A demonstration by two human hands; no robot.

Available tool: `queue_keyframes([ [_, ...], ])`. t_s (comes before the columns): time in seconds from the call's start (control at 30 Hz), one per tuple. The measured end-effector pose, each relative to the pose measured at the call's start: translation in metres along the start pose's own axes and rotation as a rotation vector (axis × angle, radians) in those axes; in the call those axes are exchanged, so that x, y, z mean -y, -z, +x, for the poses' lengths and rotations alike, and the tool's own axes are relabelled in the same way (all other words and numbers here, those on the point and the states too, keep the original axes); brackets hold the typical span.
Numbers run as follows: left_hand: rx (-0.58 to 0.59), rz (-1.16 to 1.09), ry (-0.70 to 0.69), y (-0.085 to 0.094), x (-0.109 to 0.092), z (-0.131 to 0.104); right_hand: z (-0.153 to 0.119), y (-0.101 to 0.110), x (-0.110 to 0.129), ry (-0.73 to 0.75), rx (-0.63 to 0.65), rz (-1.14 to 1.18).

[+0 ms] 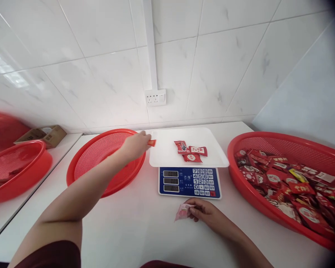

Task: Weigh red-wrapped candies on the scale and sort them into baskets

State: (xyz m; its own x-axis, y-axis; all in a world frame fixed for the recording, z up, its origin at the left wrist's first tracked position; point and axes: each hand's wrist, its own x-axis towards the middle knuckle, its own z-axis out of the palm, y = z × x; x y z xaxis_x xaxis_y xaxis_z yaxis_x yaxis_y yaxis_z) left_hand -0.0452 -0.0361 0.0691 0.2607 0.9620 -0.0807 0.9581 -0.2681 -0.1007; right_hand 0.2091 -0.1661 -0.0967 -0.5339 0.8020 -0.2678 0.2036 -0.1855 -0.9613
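My left hand (137, 144) is closed on a small red packet (152, 143), between the left red basket and the white scale tray (163, 156). My right hand (202, 211) pinches a pink packet (183, 212) over the table just in front of the scale's blue keypad panel (189, 182). Several red packets (192, 150) lie together on the tray. To the right, a red basket (236, 175) holds a heap of mostly red packets. The left red basket (72, 169) stands partly behind my left forearm.
At the far left are another red basket (41, 163) with a few things in it, a cardboard box (54, 137) and a red bag (5, 128). A socket (155, 97) is on the tiled wall behind the scale.
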Motion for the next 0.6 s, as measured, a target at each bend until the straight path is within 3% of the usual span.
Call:
queue_keyframes([
  [0.1,0.023,0.076,0.03,0.011,0.023,-0.013,0.001,0.0,-0.001,-0.004,0.019,0.003],
  [0.17,0.009,0.039,-0.063,0.008,0.02,-0.014,0.001,-0.001,-0.002,-0.007,0.02,0.004],
  [0.33,0.108,-0.279,-0.405,-0.02,-0.042,0.014,0.002,-0.001,-0.005,0.006,-0.006,0.025],
  [0.5,0.187,-0.402,-0.495,-0.043,-0.1,0.056,0.002,-0.001,-0.004,0.021,-0.043,0.036],
  [0.6,0.113,-0.325,-0.547,-0.054,-0.117,0.069,0.001,-0.001,-0.002,0.022,-0.049,0.032],
])
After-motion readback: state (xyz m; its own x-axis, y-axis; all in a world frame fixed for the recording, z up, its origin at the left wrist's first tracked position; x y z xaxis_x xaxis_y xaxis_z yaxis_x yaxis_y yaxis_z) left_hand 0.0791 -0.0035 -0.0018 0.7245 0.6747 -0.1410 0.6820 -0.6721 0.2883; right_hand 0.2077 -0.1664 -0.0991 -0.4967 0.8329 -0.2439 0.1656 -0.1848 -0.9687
